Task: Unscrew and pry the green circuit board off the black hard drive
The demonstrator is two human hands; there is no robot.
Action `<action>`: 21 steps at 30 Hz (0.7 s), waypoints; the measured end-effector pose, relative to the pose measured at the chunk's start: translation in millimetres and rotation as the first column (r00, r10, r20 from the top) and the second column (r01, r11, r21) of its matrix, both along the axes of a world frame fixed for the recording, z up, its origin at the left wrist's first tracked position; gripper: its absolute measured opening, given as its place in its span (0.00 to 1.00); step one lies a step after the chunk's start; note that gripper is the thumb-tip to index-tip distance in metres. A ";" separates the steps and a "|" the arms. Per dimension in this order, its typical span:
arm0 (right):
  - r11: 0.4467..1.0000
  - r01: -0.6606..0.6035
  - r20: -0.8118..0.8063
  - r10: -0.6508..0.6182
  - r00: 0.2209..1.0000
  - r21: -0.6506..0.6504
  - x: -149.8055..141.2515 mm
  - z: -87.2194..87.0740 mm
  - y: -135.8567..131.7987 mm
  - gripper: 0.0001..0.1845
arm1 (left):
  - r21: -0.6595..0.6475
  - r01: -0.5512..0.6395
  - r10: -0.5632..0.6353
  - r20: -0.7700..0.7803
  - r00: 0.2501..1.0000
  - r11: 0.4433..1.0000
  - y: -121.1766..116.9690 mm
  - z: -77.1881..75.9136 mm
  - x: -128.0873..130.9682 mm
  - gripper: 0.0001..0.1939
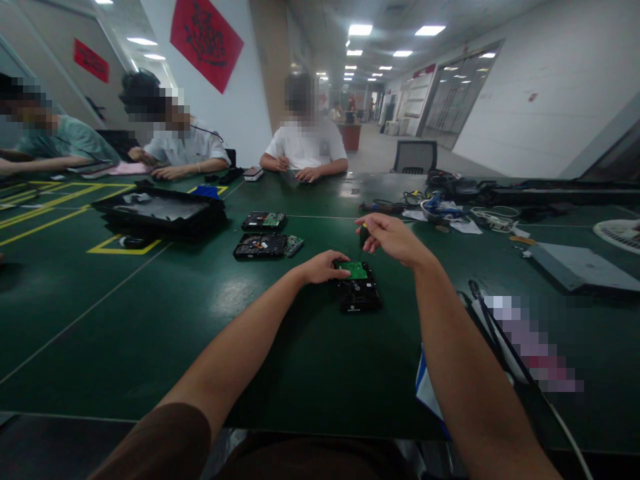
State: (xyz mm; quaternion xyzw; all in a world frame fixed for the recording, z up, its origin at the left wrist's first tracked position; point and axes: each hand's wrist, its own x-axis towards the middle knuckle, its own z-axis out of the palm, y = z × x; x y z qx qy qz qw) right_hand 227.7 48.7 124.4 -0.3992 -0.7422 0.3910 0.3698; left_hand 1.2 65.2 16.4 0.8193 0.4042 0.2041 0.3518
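A hard drive (359, 295) with a green circuit board (356, 269) lies on the green table in front of me. My left hand (325, 267) grips its far left side, with the thumb over the board. My right hand (387, 237) is closed around the dark handle of a screwdriver (363, 235), held upright above the board's far right part. The thin shaft points down to the drive; whether its tip sits in a screw is too small to tell. To the left lie another hard drive (259, 246), a loose circuit board (293, 245) and a further drive (263, 220).
Stacked black trays (165, 208) stand at the left. Tangled cables (445, 205) lie at the back right, near a flat silver device (583, 267) and a white fan (620, 233). A pouch (430, 387) is by my right forearm. Several people sit across the table (200, 347).
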 end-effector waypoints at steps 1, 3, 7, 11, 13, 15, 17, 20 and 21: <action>0.999 0.016 0.036 -0.017 0.999 0.044 0.8 0.2 0.3 0.15 | -0.007 0.003 -0.003 0.004 1.000 1.000 -0.1 0.2 -0.1 0.35; 0.988 0.078 0.101 -0.092 0.991 0.132 2.2 0.6 1.0 0.13 | -0.031 0.006 -0.006 0.007 1.000 1.000 -0.5 0.6 -0.2 0.36; 0.973 0.186 0.124 -0.203 0.971 0.140 1.9 -0.1 1.7 0.11 | -0.015 0.001 -0.001 -0.003 1.000 1.000 0.0 0.7 -0.1 0.36; 0.995 0.089 0.051 -0.091 0.995 0.046 -0.8 -1.7 1.7 0.14 | 0.025 -0.004 0.005 -0.021 1.000 1.000 2.5 -0.9 0.2 0.35; 0.999 0.024 0.022 -0.024 0.999 0.030 -0.7 -2.0 1.9 0.16 | 0.021 -0.002 0.003 -0.026 1.000 1.000 3.4 -1.7 0.1 0.35; 0.999 -0.007 0.032 0.006 0.999 0.044 0.7 -1.5 2.3 0.18 | 0.017 0.000 0.001 -0.024 1.000 1.000 3.6 -2.0 0.1 0.35; 0.995 0.009 0.074 -0.016 0.997 0.097 2.3 -0.5 2.7 0.17 | 0.019 0.002 -0.002 -0.022 1.000 1.000 3.2 -1.9 0.2 0.35; 0.978 0.107 0.132 -0.131 0.982 0.180 3.2 1.0 2.6 0.16 | 0.017 -0.011 0.011 -0.024 1.000 1.000 2.5 -1.5 0.5 0.35; 0.971 0.146 0.142 -0.174 0.974 0.188 2.9 1.3 2.4 0.16 | 0.010 -0.016 0.016 -0.026 1.000 1.000 2.3 -1.5 0.7 0.35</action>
